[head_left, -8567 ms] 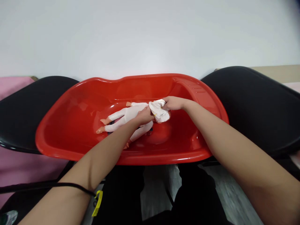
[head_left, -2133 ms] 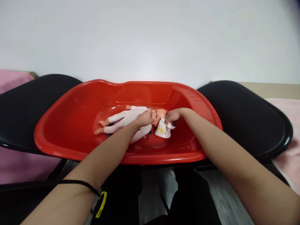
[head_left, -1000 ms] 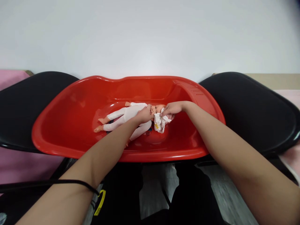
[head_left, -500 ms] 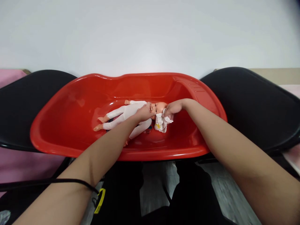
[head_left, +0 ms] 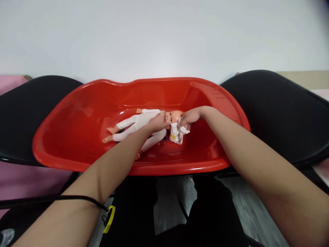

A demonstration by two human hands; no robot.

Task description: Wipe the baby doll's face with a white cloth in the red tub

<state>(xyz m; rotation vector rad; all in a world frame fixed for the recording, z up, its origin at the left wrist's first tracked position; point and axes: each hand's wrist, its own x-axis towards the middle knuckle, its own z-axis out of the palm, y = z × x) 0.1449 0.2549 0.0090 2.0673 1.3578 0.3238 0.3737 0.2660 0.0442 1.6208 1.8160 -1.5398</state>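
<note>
glossy red plastic baby tub (head_left: 77, 147) with curvy rounded walls, sitting across two shiny black chair seats (head_left: 277, 113). a small hard plastic doll (head_left: 144, 125) in a white soft onesie lies flat on the tub floor, head to the right. left hand (head_left: 157, 122) grips the doll at the chest and chin. right hand (head_left: 189, 116) pinches a crumpled white cloth (head_left: 177, 133) against the doll's head.

Shiny smooth red plastic tub (head_left: 77, 113), plastic doll (head_left: 144, 125) with a smooth shiny face and soft white cloth suit, small crumpled white cloth (head_left: 177, 133) that looks soft and matt, glossy black chair seats (head_left: 277, 109), plain matt white wall (head_left: 164, 37)
</note>
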